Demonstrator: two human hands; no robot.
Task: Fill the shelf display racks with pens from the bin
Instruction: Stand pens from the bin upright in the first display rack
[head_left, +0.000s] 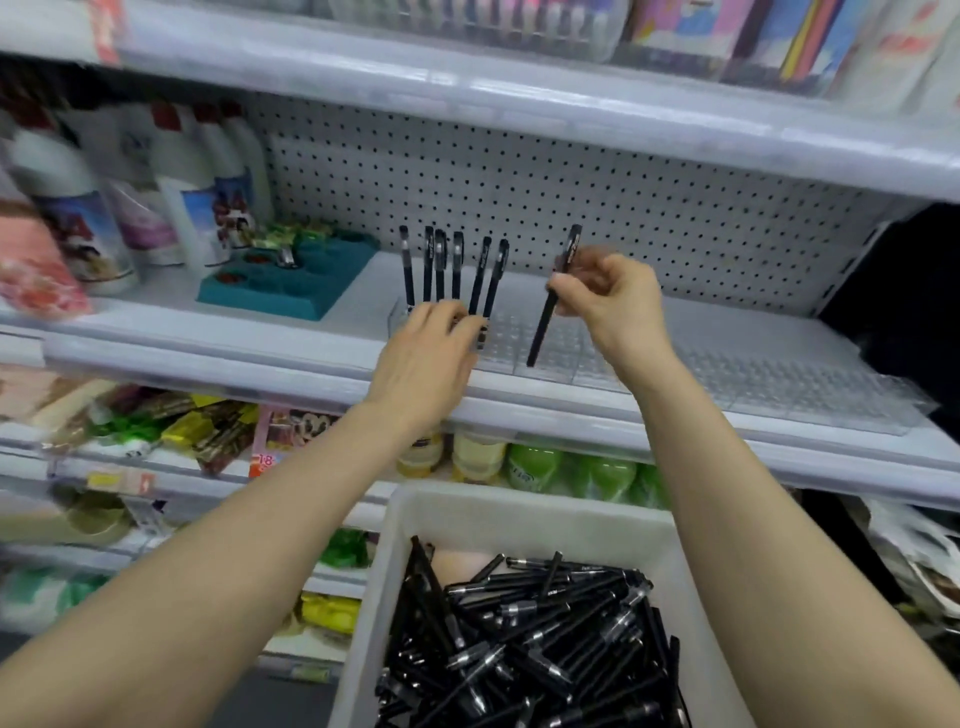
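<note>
A clear plastic display rack (779, 384) with many small holes lies along the middle shelf. Several black pens (457, 265) stand upright in its left end. My left hand (431, 358) reaches to the base of those pens, its fingers curled at the rack's front; whether it holds a pen there is unclear. My right hand (608, 301) pinches one black pen (545, 327) nearly upright, tip down, just above the rack to the right of the standing pens. Below, a white bin (519, 514) holds a heap of black pens (535, 649).
A teal tray (291, 280) sits on the shelf left of the rack, with white bottles (187, 176) behind it. A white pegboard (519, 187) backs the shelf. Green and yellow bottles (530, 465) line the shelf below. Another shelf edge (519, 109) hangs overhead.
</note>
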